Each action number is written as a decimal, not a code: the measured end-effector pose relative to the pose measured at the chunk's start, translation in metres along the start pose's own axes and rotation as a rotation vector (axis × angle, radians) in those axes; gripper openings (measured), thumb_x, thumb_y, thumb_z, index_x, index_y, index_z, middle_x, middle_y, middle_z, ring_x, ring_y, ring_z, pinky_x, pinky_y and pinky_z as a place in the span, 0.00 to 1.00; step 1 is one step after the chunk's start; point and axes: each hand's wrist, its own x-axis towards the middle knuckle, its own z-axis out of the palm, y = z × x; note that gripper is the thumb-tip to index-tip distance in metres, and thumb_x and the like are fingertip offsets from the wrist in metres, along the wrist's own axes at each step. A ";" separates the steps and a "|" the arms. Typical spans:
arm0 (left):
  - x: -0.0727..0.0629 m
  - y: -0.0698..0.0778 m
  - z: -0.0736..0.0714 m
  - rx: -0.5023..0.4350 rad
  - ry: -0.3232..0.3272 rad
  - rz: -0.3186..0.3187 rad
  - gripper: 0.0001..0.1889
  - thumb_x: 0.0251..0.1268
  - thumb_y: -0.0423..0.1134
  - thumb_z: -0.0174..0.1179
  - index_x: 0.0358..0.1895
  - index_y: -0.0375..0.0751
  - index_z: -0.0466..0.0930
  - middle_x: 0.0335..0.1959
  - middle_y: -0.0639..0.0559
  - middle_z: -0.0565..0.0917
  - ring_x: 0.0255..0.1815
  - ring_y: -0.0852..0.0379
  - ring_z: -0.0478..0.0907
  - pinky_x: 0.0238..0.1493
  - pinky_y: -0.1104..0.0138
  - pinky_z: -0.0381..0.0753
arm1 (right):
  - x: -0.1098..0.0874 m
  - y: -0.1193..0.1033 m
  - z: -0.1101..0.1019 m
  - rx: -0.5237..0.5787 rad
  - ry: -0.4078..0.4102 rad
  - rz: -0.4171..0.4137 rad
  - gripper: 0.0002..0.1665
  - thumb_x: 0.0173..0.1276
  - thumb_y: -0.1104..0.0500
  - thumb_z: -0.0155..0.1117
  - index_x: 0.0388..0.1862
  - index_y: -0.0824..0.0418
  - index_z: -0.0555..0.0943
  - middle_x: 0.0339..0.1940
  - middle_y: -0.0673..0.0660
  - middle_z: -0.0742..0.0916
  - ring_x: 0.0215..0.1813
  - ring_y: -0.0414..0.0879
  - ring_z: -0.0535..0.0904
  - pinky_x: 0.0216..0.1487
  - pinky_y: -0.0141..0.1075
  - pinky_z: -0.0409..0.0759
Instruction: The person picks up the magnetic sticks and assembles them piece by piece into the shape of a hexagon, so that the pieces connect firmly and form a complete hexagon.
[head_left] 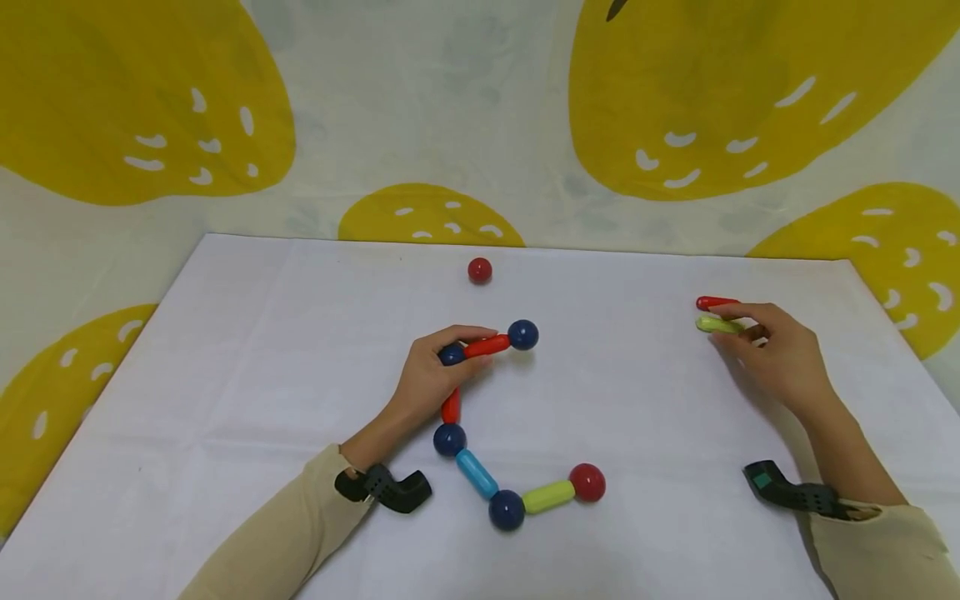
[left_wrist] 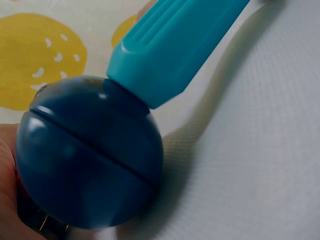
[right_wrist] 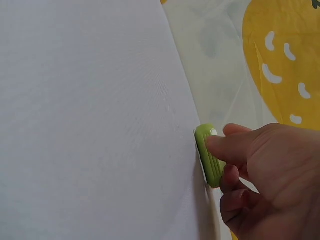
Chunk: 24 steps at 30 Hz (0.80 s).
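Between thumb and fingers, my left hand (head_left: 427,371) grips a blue ball and the red magnetic rod (head_left: 487,345) joined to it. That rod ends in another blue ball (head_left: 522,334). Below the hand the chain continues with a second red rod (head_left: 451,407), a blue ball (head_left: 450,439), a light-blue rod (head_left: 477,474), a blue ball (head_left: 507,509), a green rod (head_left: 548,497) and a red ball (head_left: 587,482). At the far right, my right hand (head_left: 783,358) pinches a loose green magnetic rod (right_wrist: 209,156). A red rod (head_left: 716,302) lies just behind it, partly hidden by the fingers.
A single red ball (head_left: 480,270) sits near the back edge of the white table (head_left: 315,300). Behind it hangs a pale cloth (head_left: 427,100) with yellow fruit prints. Each wrist wears a black camera mount, such as the left one (head_left: 386,489).
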 end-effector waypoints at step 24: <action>0.002 0.003 0.002 -0.014 -0.009 -0.002 0.16 0.60 0.38 0.66 0.52 0.52 0.83 0.48 0.59 0.83 0.53 0.58 0.73 0.54 0.56 0.71 | -0.004 -0.025 -0.012 0.081 0.030 -0.037 0.23 0.65 0.47 0.66 0.57 0.52 0.80 0.47 0.45 0.83 0.36 0.34 0.75 0.27 0.24 0.71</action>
